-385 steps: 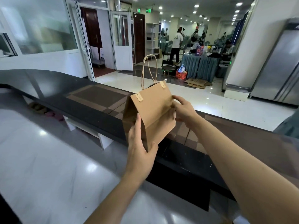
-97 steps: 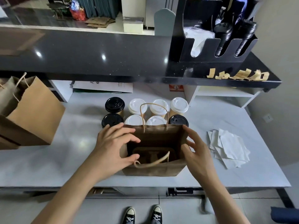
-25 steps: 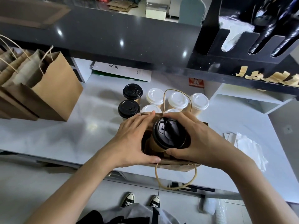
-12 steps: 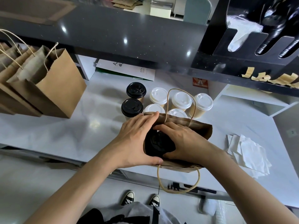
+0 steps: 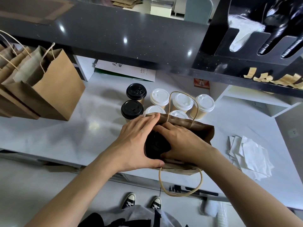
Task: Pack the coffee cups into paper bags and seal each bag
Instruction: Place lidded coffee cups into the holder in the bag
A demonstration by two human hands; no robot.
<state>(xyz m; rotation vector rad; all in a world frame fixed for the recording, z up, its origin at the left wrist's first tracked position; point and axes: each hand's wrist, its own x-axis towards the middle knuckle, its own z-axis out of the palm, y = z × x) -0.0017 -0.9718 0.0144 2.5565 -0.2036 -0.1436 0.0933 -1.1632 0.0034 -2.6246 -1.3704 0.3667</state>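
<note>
An open brown paper bag (image 5: 203,131) stands on the white counter (image 5: 65,136) in front of me. My left hand (image 5: 136,141) grips its left side, fingers on the far rim and thumb on the near rim. My right hand (image 5: 183,141) reaches down into the bag and holds a black-lidded coffee cup (image 5: 155,145), which sits low in the left part of the bag. Just behind the bag stand two black-lidded cups (image 5: 136,91) and several white-lidded cups (image 5: 159,96). One bag handle hangs over the counter's front edge.
Several brown paper bags (image 5: 54,89) stand in a row at the left. A pile of white napkins (image 5: 250,156) lies to the right. A dark raised ledge (image 5: 114,30) runs behind, carrying a black lid holder (image 5: 262,30) and brown sticker strips (image 5: 278,79).
My right hand has lowered the black-lidded cup from above the bag's mouth down into it. My left hand has stayed on the bag's left side.
</note>
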